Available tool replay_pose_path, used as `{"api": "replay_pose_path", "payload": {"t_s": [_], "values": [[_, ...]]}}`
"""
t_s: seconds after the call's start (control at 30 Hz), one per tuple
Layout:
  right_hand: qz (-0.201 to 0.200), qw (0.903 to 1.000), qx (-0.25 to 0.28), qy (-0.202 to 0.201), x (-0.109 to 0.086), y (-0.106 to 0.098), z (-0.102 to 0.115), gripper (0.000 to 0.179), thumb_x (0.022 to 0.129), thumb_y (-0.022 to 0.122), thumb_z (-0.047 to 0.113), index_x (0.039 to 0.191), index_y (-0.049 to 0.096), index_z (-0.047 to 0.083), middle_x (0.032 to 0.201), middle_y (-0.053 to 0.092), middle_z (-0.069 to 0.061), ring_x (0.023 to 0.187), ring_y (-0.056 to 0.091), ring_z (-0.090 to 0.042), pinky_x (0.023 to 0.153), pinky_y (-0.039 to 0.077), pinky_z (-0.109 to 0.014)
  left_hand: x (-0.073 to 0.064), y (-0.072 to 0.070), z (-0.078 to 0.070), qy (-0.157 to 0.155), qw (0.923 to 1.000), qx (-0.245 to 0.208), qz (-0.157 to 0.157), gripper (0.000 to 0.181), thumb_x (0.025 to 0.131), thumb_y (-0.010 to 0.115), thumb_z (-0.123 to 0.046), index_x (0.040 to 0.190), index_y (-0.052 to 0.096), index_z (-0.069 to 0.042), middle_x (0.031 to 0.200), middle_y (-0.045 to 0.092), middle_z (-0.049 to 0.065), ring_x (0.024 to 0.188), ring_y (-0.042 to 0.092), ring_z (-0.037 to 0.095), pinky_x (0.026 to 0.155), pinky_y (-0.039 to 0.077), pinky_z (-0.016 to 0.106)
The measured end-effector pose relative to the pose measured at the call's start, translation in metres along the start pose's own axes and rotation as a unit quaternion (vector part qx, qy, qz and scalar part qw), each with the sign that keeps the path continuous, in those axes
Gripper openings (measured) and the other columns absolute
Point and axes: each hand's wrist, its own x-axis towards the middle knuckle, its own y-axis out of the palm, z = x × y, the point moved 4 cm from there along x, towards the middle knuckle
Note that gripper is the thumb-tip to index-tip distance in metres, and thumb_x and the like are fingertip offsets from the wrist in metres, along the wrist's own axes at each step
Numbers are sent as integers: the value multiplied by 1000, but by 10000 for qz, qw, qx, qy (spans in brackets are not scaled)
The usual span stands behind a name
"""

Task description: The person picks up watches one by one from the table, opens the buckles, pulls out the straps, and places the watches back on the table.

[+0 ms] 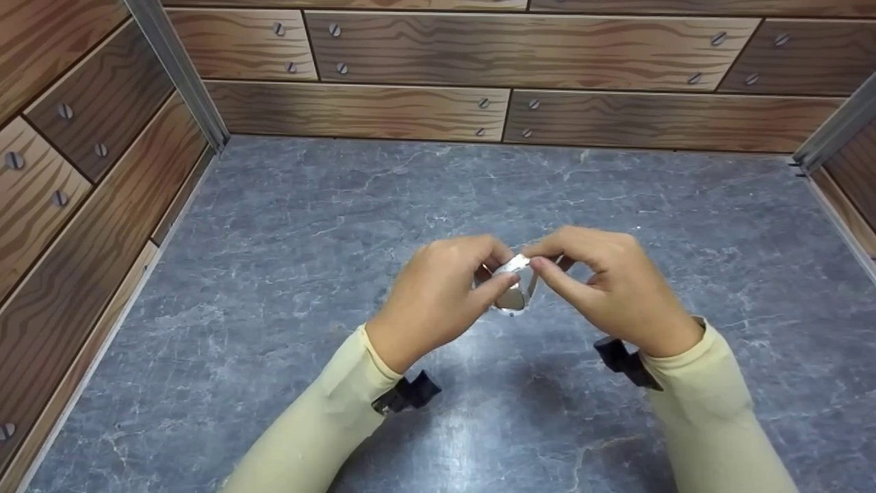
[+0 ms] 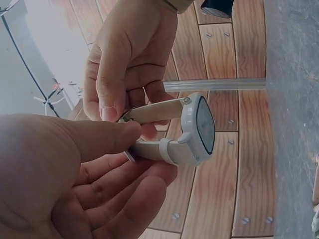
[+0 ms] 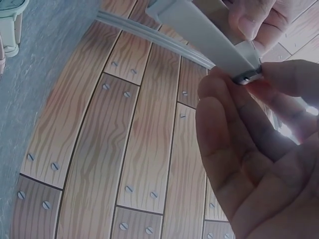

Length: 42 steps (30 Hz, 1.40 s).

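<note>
A white wristwatch point(image 1: 510, 298) is held up between both hands above the table, its strap bent into a loop. My left hand point(image 1: 434, 294) pinches one side of the strap between thumb and fingers. With thumb and fingertips, my right hand point(image 1: 609, 287) grips the strap where the metal buckle point(image 3: 247, 77) sits. In the left wrist view the round watch case point(image 2: 188, 122) faces right, away from the fingers, and a strap keeper point(image 2: 168, 151) circles the lower strap. Fingertips of both hands meet at the buckle end and partly hide it.
A grey marbled tabletop point(image 1: 328, 205) lies below the hands, with wood-print panels point(image 1: 410, 51) at the back and sides. A black camera mount point(image 1: 410, 392) sits on the left sleeve, another point(image 1: 626, 363) on the right. A pale green object point(image 3: 10, 25) shows at the right wrist view's corner.
</note>
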Motion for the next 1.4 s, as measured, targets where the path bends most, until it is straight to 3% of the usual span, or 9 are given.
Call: {"api": "replay_pose_path", "payload": {"t_s": [0.2,0.47,0.8,1.23,1.4], "values": [[244,9997,-50,-87,-1,0,-2,18,93,74,-2,103,78,12,94,75,6,78,68,-7,74,53,-14,2,2,3,-241,9991,-339,106,7,99,72,-21,100,73,-14,92,75,-8,73,66,-3,63,53,18],[689,9964,258,424,-2,8,-10,17,92,70,-3,101,73,11,95,75,6,81,68,-6,74,57,-21,2,4,5,-210,9989,129,390,11,97,75,-25,99,71,-15,92,72,-8,75,65,0,64,52,21],[458,9983,-175,318,-4,7,-11,21,84,70,-2,96,71,15,93,71,11,83,65,-6,72,58,-29,0,4,1,80,9989,347,318,12,99,73,-29,102,71,-17,94,72,-9,78,65,-1,66,52,20],[437,9984,-187,303,-2,6,-8,23,85,71,-4,98,71,15,94,71,11,82,66,-8,73,57,-27,0,4,1,250,9979,506,323,12,99,73,-29,101,71,-17,90,71,-8,74,63,1,64,51,21],[591,9971,-114,473,-2,8,-9,23,85,71,-4,98,71,15,94,70,12,82,64,-4,72,58,-27,0,6,2,247,9977,428,474,11,100,71,-29,101,71,-17,87,70,-10,72,61,-3,63,50,21]]}}
